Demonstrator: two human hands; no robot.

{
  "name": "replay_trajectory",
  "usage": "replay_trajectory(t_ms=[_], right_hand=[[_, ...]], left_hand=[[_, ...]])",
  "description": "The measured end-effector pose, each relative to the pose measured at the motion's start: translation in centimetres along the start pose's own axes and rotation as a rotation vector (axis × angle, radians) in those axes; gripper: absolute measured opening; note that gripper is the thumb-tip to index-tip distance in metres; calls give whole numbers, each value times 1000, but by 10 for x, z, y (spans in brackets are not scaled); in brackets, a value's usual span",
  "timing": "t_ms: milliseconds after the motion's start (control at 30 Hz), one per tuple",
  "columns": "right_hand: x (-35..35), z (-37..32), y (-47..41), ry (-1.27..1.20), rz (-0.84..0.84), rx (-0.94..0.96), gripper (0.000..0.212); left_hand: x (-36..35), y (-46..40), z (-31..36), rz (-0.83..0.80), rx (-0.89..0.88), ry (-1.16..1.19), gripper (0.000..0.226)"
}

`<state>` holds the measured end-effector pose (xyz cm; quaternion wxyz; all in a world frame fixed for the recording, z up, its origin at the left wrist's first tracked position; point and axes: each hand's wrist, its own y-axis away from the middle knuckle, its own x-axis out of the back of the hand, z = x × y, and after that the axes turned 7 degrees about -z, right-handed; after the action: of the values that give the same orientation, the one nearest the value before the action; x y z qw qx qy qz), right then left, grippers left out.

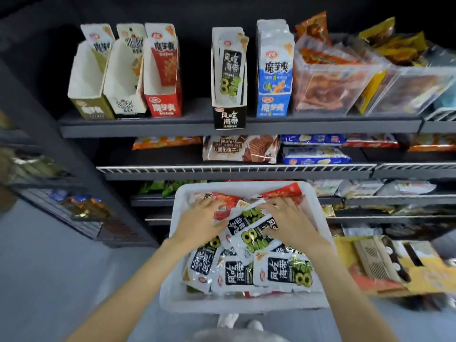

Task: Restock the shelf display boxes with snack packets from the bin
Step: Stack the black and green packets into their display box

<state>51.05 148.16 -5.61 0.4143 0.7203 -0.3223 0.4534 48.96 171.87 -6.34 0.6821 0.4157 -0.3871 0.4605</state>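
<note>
A white plastic bin (170, 290) sits in front of me, filled with black-and-white seaweed snack packets (283, 270) and some red packets (225, 199) at its far end. My left hand (199, 218) lies flat on the red packets, its thumb against a small stack of black-and-white packets (246, 224). My right hand (287, 218) grips that stack from the right, fingers over its far edge and thumb on its face. On the top shelf, the matching black display box (229, 118) holds a few of these packets.
Left of the black box stand gold (92, 108), white (127, 107) and red (164, 106) display boxes, nearly empty. A full blue box (272, 107) and clear bins of snacks (328, 77) are to its right. Lower shelves hold wafers and biscuits. Cardboard cartons (385, 262) lie at the right.
</note>
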Motion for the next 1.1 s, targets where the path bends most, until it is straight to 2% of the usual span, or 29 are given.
replay_trajectory(t_ms=[100,233,333,433,533,600,733,800,900,1000,1067,1100], right_hand=[[-15,3,3,54,-36,60,63],[-15,0,-1,149,-77,121,65],[-10,4,-5,154,-73,76,59],[-6,10,-3,-37,47,-25,49],[-1,12,1,-236,180,-137,35],[1,15,0,-385,252,-173,27],[14,14,-4,-816,255,-172,21],[24,9,-3,-939,263,-141,20],[47,-1,-1,-989,310,-79,3],[80,-7,0,-737,448,19,14],[106,-12,1,-562,607,73,14],[120,-16,1,-555,682,96,14]], left_hand=[[-16,2,2,-130,62,16,65],[-18,-2,9,-309,129,-59,95],[-20,-4,10,-312,122,-117,100],[-21,-4,7,-253,128,7,99],[-20,-2,3,-168,142,322,89],[-20,-2,0,-96,175,580,72],[-17,-3,5,80,283,1028,37],[-6,-2,8,202,253,1113,21],[27,3,12,360,70,851,11],[76,9,17,488,-83,499,10],[112,10,21,596,-151,391,16],[131,10,26,650,-170,395,17]])
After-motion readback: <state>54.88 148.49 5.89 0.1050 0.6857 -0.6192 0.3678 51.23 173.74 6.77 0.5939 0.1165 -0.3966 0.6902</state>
